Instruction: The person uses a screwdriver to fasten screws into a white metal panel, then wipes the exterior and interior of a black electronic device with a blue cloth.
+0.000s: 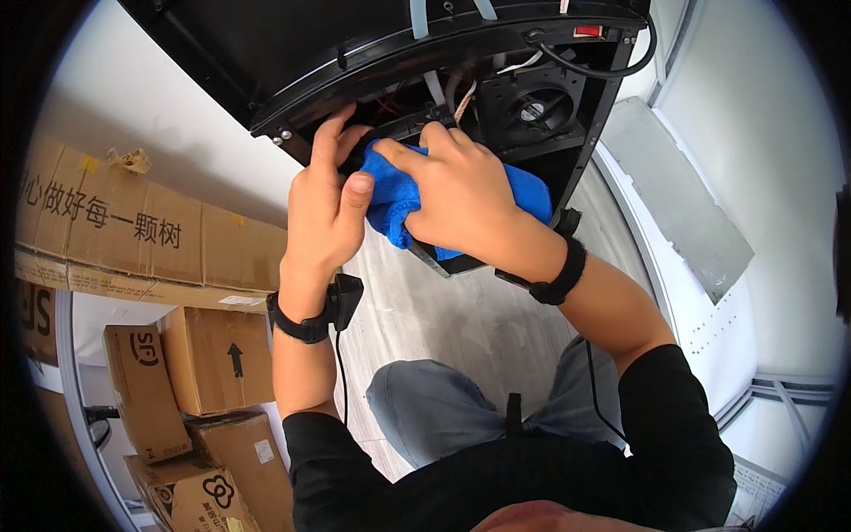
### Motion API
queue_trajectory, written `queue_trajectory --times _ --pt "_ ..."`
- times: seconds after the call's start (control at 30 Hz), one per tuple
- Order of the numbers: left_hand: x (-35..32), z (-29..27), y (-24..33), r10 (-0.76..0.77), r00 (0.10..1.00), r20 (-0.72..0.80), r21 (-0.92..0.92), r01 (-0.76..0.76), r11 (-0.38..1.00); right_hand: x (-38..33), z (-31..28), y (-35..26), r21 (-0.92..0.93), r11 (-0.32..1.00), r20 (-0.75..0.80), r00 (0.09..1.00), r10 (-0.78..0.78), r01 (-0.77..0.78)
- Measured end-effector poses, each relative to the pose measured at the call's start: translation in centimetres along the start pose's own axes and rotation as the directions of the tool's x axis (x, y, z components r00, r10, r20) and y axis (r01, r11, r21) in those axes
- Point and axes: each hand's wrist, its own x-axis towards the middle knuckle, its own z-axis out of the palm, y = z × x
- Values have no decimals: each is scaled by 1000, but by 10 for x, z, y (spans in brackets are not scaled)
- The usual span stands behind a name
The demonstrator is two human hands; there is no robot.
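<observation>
In front of me is a black machine cabinet (292, 62) with its inside exposed. My right hand (465, 182) presses a bunched blue cloth (390, 191) against the lower part of the cabinet, fingers curled over it. Some of the cloth spreads out to the right, under the hand. My left hand (324, 199) is beside the cloth at the cabinet's left side. Its thumb stands apart and its fingers reach up to the opening, their tips partly hidden; nothing shows in its grasp. Each wrist wears a black strap with a small box.
A round black fan (532, 111) sits inside the cabinet, near loose wires, a red switch (587, 32) and a looped black cable (612, 73). Cardboard boxes (222, 359) are stacked at left. A grey panel (678, 195) lies at right. Wood-look floor (461, 310) shows below.
</observation>
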Motion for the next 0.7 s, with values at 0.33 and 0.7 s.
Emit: queue_trajectory --times 0.33,0.7 --pt "4 5 0 86 996 -24 2 -86 996 4 17 -14 20 999 6 999 42 -42" --pt "3 3 1 27 1000 -12 -11 -27 1000 -26 36 -3 -7 999 -3 999 46 -46"
